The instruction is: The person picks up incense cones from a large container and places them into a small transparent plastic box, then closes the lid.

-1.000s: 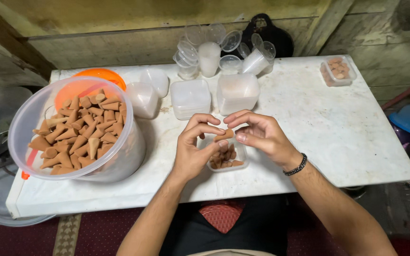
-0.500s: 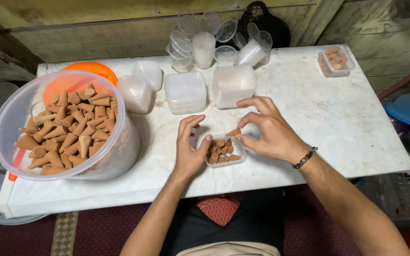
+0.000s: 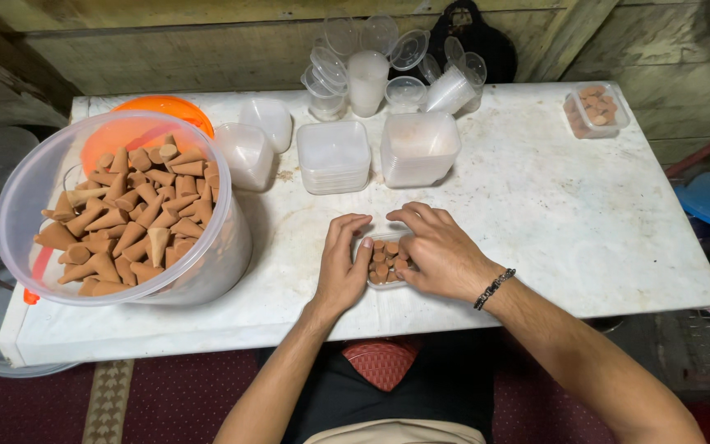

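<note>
Cones of brown clay-like material fill a small clear plastic tray (image 3: pixel 383 261), which sits at the near edge of the white worktop (image 3: pixel 552 214), directly between both hands. Far left, a large clear tub (image 3: pixel 117 215) holds a loose heap of matching cones, matte and rough-surfaced. The left hand (image 3: pixel 340 267) lies flat against the tray's left side, fingers extended, gripping nothing. The tray's long axis runs left to right. The right hand (image 3: pixel 441 251) curls over the tray's right end, fingertips resting on the cones; it covers more of the tray. Behind stand stacked translucent square containers (image 3: pixel 334 156). A second filled tray (image 3: pixel 595 108) sits far right.
</note>
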